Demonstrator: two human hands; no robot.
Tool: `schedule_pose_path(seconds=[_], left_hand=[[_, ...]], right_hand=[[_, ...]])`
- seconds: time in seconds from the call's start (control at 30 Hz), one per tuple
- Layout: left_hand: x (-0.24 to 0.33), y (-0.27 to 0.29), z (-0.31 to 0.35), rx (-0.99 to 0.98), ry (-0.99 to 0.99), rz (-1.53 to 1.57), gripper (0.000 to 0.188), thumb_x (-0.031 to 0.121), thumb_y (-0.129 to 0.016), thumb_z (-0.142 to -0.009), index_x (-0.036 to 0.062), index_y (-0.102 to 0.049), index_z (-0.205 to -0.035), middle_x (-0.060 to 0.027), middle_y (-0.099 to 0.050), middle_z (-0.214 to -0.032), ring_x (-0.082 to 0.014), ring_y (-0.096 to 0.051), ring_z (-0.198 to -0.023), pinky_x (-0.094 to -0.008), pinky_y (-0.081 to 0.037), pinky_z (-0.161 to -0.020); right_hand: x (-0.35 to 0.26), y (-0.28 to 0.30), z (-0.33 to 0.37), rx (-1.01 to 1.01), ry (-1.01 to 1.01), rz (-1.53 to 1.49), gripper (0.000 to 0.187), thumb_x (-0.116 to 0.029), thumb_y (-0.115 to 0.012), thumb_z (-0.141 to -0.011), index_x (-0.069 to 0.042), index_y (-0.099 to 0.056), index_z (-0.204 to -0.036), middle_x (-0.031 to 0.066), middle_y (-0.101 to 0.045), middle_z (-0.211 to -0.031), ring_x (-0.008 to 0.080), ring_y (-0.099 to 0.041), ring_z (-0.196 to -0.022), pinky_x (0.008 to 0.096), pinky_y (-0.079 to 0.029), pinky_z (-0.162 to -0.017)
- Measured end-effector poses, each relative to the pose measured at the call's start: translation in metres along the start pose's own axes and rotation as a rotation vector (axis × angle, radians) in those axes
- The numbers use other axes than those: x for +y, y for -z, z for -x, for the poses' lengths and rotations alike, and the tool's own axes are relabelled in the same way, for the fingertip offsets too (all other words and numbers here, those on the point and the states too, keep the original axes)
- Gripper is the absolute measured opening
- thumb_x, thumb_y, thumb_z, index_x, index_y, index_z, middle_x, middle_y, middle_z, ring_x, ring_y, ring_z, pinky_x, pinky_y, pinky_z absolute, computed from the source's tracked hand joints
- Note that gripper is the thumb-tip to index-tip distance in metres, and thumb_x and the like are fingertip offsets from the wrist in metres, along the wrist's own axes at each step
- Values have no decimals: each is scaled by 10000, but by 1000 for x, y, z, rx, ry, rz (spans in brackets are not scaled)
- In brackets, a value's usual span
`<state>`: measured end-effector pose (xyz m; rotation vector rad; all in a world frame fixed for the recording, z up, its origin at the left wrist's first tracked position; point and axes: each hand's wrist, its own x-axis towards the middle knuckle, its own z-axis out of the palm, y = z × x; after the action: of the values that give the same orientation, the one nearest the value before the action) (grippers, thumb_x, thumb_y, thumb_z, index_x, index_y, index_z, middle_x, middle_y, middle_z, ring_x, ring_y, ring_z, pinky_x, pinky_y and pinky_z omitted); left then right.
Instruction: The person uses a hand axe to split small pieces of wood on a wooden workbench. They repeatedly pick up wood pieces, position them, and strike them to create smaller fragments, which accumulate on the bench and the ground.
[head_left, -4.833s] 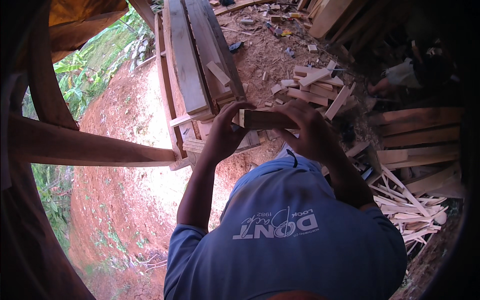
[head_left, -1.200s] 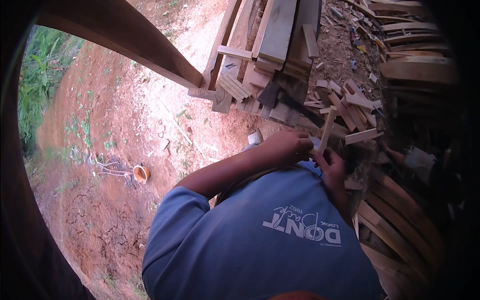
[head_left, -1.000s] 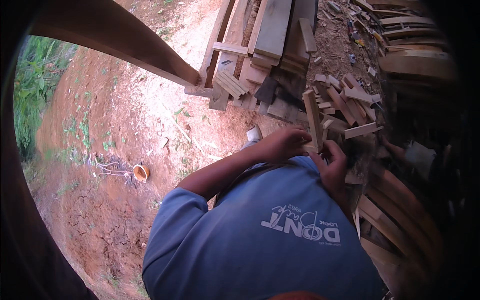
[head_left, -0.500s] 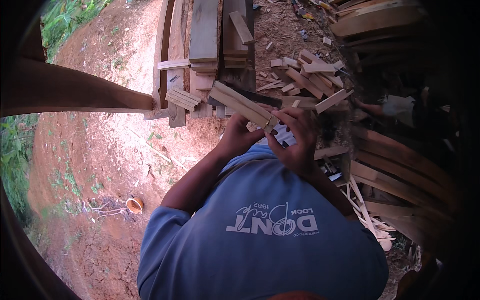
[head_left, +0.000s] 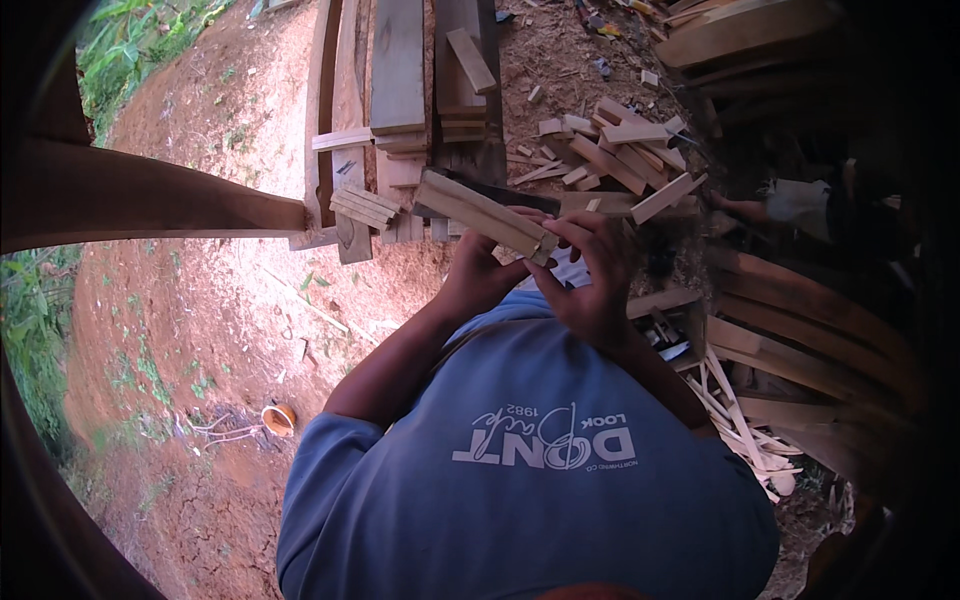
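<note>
A bundle of short, squared wooden strips lies slantwise in front of my chest, its near right end closest to me. My left hand grips it from below and the left, with the thumb near that end. With thumb and fingertips, my right hand pinches the same end at its corner. Just beyond the strips runs a dark flat piece, partly covered by them. Farther left, several thin wooden strips sit side by side at the end of the stacked planks.
A heap of cut wood offcuts covers the ground ahead to the right. Curved timbers are piled at the right, near another person's hand. A thick beam juts in from the left. An orange container rests on the soil.
The view has shifted slightly, and the far left end of the strips sits a little lower in it. Both hands keep the same hold.
</note>
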<state>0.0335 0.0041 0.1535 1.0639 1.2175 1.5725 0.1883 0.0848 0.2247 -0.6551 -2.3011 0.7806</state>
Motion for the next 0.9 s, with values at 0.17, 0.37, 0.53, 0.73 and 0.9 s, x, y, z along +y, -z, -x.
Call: schedule_pose_path(seconds=[0.17, 0.37, 0.53, 0.73, 0.9], left_hand=[[-9, -1, 5, -15, 6, -25, 402, 66, -830, -835, 26, -708, -1216, -107, -698, -1264, -230, -646, -1229, -386, -502, -1059], [-11, 5, 14, -72, 164, 59, 540, 186, -765, -933, 26, -559, -1405, -169, -636, -1367, -255, -644, -1230, -413, -481, -1083], [-20, 22, 14, 162, 238, 812, 631, 412, -637, -1030, 40, -423, -1492, -231, -536, -1472, -338, -591, -1325, -502, -467, -1133], [7, 27, -8, 401, 325, 747, 414, 282, -640, -1050, -47, -500, -1260, -297, -617, -1317, -434, -654, -1218, -517, -542, -1075], [22, 18, -12, 501, 333, 658, 392, 260, -639, -1052, -74, -494, -1196, -314, -618, -1293, -436, -661, -1207, -510, -565, -1055]], right_hand=[[0, 2, -2, 2, -66, -41, 414, -101, -861, -785, -30, -667, -1144, 96, -660, -1089, 243, -668, -939, 335, -545, -756], [21, -7, 9, 59, -468, -447, 325, -168, -818, -869, -12, -684, -1121, 57, -686, -1022, 113, -630, -837, 261, -498, -701], [36, -7, 14, 5, -734, -743, 276, -200, -756, -960, 12, -687, -1122, 38, -697, -991, 62, -621, -836, 237, -500, -731], [38, -17, 20, -22, -801, -955, 314, -173, -696, -1005, 21, -627, -1241, 46, -687, -1055, 76, -635, -928, 247, -534, -821], [21, -18, 20, 9, -828, -1120, 360, -145, -673, -1011, 30, -573, -1310, 66, -661, -1154, 100, -633, -1009, 288, -549, -934]])
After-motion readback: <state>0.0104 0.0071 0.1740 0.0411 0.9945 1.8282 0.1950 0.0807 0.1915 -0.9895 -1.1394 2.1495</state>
